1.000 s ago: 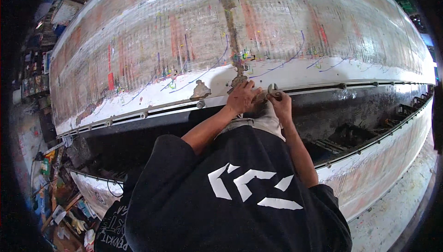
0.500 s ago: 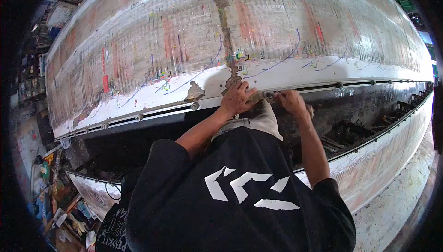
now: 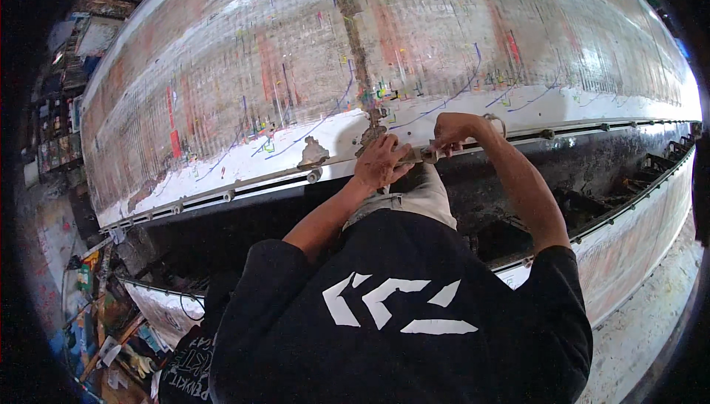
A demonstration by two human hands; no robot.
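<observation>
My left hand [image 3: 380, 162] rests on the pale flange rail [image 3: 336, 166] of a large hull-like shell. Its fingers are bent over the edge and touch a short grey metal piece [image 3: 413, 156]; what they grip is partly hidden. Just to the right, a round bolt-like fitting [image 3: 430, 154] sits on the rail. Beside that fitting, my right hand [image 3: 454, 132] is closed, fingertips pointing down, and what it pinches cannot be made out. A pale curved thing [image 3: 497, 123] shows behind the right wrist, its kind unclear.
The worn, marked shell [image 3: 266, 56] fills the far side, crossed by a brown seam [image 3: 351, 23]. More bolts [image 3: 314, 175] line the rail. A dark gap opens below, with a lower white shell [image 3: 629, 245] at right. Clutter [image 3: 111, 348] lies at lower left.
My right hand has turned over and risen slightly beside the fitting, its elbow swinging out to the right. My left hand stays at the same spot on the rail. The view has shifted slightly.
</observation>
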